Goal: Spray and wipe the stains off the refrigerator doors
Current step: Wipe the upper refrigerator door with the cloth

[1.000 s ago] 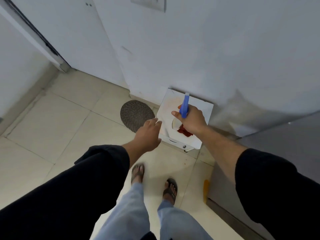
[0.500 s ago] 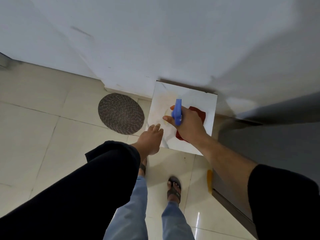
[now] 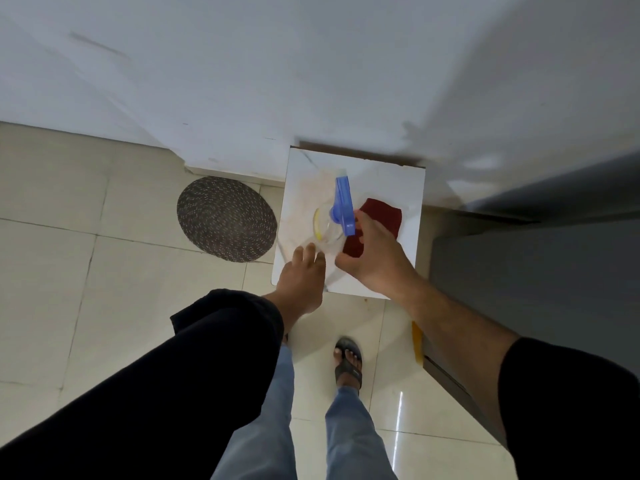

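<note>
Spray bottle [image 3: 332, 225], clear-bodied plastic, likely light but slick, stands on the white tabletop [image 3: 391, 181] just ahead of both hands' fingers; the stiff neck under its blue trigger head [image 3: 343, 199] looks the surest hold. Right hand [image 3: 375, 263] is spread open beside that head, gripping nothing, while the left hand [image 3: 303, 282] reaches straight-fingered to the bottle's base, contact unclear. Soft red cloth [image 3: 384, 216] lies just beyond the right fingertips [image 3: 361, 220].

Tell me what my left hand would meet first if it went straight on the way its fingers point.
Probably the spray bottle, its clear body standing on the white stool just ahead of the left hand. Height is hard to judge from above.
</note>
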